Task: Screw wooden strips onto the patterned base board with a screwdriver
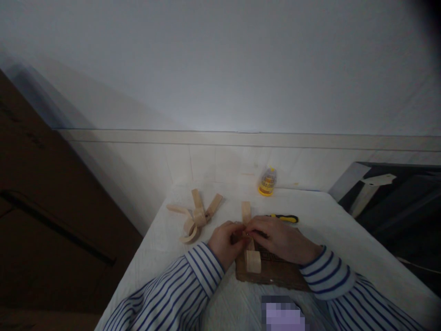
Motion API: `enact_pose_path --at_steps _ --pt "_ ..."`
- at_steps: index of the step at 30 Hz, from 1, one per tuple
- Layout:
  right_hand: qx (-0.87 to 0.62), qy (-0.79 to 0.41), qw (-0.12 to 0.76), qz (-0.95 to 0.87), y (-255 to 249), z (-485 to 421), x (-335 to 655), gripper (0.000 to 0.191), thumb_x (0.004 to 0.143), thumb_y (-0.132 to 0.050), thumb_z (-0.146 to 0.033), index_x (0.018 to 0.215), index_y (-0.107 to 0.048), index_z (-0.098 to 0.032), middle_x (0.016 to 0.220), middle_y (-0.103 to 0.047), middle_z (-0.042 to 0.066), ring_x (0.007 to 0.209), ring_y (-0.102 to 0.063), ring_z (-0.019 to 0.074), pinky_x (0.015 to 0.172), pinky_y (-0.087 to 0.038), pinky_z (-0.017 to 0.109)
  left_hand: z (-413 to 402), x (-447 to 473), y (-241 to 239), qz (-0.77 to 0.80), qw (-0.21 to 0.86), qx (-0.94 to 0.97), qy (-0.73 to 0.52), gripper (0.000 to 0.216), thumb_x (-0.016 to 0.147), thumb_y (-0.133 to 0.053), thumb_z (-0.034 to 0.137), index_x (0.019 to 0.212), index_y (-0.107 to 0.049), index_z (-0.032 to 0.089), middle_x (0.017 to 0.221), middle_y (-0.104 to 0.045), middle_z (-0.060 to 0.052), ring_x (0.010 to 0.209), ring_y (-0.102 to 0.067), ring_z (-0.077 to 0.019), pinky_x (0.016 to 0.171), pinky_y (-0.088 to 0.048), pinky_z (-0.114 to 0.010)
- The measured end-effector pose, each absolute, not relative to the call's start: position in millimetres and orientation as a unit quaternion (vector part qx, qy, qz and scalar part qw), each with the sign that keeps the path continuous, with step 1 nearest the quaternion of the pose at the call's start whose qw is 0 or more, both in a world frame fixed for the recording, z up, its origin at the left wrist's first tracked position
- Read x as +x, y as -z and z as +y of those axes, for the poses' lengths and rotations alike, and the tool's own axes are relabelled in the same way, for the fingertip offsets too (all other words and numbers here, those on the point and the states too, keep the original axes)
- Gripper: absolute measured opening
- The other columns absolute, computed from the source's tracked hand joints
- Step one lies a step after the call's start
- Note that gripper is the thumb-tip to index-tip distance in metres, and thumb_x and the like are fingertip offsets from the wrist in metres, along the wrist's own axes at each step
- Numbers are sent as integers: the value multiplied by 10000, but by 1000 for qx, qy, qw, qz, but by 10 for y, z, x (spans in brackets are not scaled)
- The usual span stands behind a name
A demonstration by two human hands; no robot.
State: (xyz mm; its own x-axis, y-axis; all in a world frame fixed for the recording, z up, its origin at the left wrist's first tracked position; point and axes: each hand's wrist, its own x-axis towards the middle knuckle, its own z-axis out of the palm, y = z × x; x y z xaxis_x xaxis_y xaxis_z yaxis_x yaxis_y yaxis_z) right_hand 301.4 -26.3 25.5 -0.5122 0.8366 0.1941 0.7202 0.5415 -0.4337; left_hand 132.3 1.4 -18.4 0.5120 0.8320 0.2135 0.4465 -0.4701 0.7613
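We have the wooden piece [253,262] near the left edge of the board [272,277], its far end reaching past the board. Our left hand [225,243] has narrow fingers holding its middle; our right hand [277,236] bends narrowly there, tips' grip unclear to us. Open table [161,257] separates the board from 1 group of wooden parts [199,217]; a screwdriver [286,218] lies just beyond our right hand.

One left hand [226,242] and one right hand [279,237] meet at pale jointed woodwork [253,261], two ends showing, over one dark-brown, patterned rectangular board [275,277]. Left of the left hand sits one cluster of pale straight and curved wooden pieces [199,216], three straight ends visible, the overlapping total unclear. Beyond the right hand are one yellow-and-black-handled tool [287,218] and one clear, yellow-based domed container [268,181].
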Motion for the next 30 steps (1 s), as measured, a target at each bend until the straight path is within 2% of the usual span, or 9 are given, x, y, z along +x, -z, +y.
enact_pose_path --at_steps 10,14,24,30 --pt "-468 -155 205 -846 -217 -255 3025 188 835 -493 -151 986 -600 -184 933 -650 50 854 -585 165 767 -448 311 23 1326 203 388 350 798 -301 283 705 -603 180 984 -649 178 726 -544 -7 648 -498 -130 582 -407 -220" --pt "-457 -146 206 -853 -178 -241 3048 206 837 -491 -150 1006 -604 -181 962 -650 60 882 -585 166 795 -446 313 20 1333 205 393 359 791 -302 255 701 -603 186 950 -655 166 720 -552 -8 636 -494 -126 587 -408 -224" --pt "-460 -149 204 -851 -222 -259 3040 152 814 -511 -155 935 -598 -181 889 -643 39 815 -584 154 744 -442 294 17 1352 279 422 434 733 -312 387 688 -630 284 1040 -550 147 722 -560 15 509 -437 -82 471 -358 -195" --pt "-470 -143 199 -848 -207 -247 3055 144 806 -517 -178 930 -591 -181 877 -631 41 801 -573 160 730 -438 299 -3 1352 225 420 453 721 -314 382 676 -625 250 1027 -540 127 733 -540 15 509 -428 -76 475 -358 -198"
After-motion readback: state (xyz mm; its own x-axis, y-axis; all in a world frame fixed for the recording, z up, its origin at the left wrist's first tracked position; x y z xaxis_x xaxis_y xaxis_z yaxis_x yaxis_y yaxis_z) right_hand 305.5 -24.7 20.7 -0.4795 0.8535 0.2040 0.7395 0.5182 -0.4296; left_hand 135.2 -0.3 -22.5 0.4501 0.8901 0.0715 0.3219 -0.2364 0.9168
